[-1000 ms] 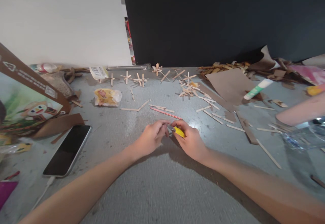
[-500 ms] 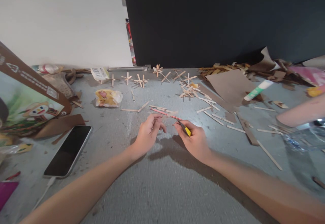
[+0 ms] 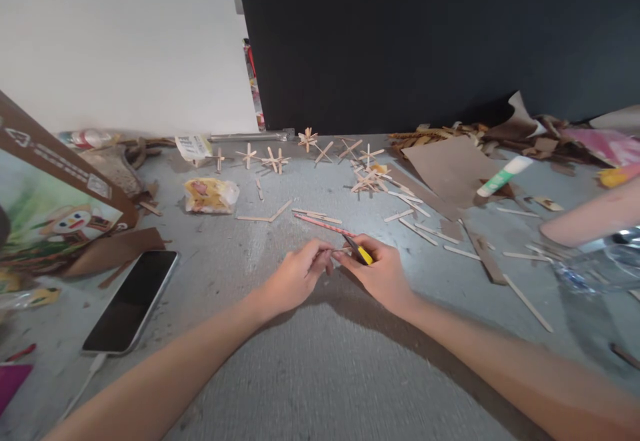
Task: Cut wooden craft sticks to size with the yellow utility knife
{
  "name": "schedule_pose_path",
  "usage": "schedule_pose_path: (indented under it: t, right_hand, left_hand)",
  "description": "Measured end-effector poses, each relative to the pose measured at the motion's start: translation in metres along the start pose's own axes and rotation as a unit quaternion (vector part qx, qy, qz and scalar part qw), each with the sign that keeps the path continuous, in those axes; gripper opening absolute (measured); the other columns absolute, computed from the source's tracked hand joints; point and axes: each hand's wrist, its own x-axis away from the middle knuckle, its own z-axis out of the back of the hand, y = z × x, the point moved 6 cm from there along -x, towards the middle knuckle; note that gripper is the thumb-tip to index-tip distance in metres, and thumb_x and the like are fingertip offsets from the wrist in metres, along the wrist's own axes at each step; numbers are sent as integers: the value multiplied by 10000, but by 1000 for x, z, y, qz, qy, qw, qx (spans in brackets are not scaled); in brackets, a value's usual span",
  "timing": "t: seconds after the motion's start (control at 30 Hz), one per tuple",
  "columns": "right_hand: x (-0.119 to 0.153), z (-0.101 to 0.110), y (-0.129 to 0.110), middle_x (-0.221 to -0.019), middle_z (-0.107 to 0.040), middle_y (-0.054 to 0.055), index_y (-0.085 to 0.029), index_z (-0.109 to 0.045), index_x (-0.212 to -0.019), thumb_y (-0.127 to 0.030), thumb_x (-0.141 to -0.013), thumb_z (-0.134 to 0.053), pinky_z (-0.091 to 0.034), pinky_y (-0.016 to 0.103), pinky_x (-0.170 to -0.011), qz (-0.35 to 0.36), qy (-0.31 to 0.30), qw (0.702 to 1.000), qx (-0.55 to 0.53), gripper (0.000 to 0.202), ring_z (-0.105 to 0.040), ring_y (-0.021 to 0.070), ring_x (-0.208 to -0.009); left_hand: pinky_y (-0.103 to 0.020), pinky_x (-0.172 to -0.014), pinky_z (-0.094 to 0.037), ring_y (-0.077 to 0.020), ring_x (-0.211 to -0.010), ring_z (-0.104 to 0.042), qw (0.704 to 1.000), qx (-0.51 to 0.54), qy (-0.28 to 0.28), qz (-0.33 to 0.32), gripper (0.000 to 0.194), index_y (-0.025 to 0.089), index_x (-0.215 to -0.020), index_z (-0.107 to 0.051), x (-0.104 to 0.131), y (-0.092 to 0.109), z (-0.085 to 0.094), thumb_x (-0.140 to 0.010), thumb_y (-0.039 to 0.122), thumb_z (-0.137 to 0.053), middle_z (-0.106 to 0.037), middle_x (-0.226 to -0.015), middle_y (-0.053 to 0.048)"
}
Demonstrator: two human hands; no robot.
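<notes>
A thin wooden stick, partly hidden by fingers, sits between the two hands above the middle of the worktop. The left hand pinches one end between thumb and fingertips; the right hand is closed around a yellow-and-black tool, its dark tip pointing up and away, with the thumb near the stick. Whether that thumb touches the stick, one cannot tell. Just beyond the hands lies a red patterned pencil, near several loose sticks. Farther back stand crossed-stick pieces. A yellow packet and a phone lie left; a green-and-white tube and another person's arm are right.
</notes>
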Motion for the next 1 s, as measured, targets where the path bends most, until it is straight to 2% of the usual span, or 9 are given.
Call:
schedule_pose_path:
  t: [0.23,0.37,0.5,0.67,0.9,1.0]
  right_hand:
    - [1,1,-5,-602,-471,-20,-219,-640,-713,-643,-870,-657,-359,263,-520,30,-5,1000,7,452,-419,151,-578]
    - [1,1,1,-585,-415,-34,-220,-617,-704,-655,-867,-658,-328,264,-504,3,-8,1000,-9,467,-379,140,-553]
    - [0,1,16,-544,-350,-65,-224,-575,-723,-688,-884,-650,-258,270,-464,-45,-1,998,-49,498,-302,118,-491]
    - [-1,2,26,-523,-329,-78,-232,-516,-706,-713,-862,-680,-246,271,-452,-66,19,995,-77,532,-296,109,-471]
    - [-3,0,10,-517,-366,-58,-225,-574,-662,-661,-865,-670,-277,279,-469,-31,-1,998,-52,491,-318,118,-479]
    - [-4,-2,3,-590,-506,-19,-211,-666,-694,-576,-829,-718,-353,277,-518,-8,-11,999,-41,393,-421,135,-536]
  left_hand:
    - [-249,-686,-496,-135,-691,-682,1000,14,5,22,231,209,-1031,-587,-3,0,1,-1077,347,-407,-732,-763,-3]
    - [-253,-677,-487,-130,-649,-650,999,27,16,25,219,210,-998,-572,-3,2,3,-1068,345,-413,-723,-731,5]
    - [-255,-651,-472,-131,-629,-637,998,37,19,39,223,214,-961,-556,-3,0,3,-1061,363,-423,-727,-719,4]
    - [-268,-652,-463,-132,-602,-609,997,50,40,52,250,218,-930,-549,-4,-5,5,-1055,399,-432,-727,-699,8]
    - [-260,-604,-429,-123,-546,-538,995,68,40,61,243,223,-897,-526,-4,-7,5,-1039,403,-445,-718,-664,14]
    - [-256,-594,-433,-124,-545,-552,994,82,34,67,262,222,-884,-526,-4,-5,5,-1032,424,-448,-721,-669,6]
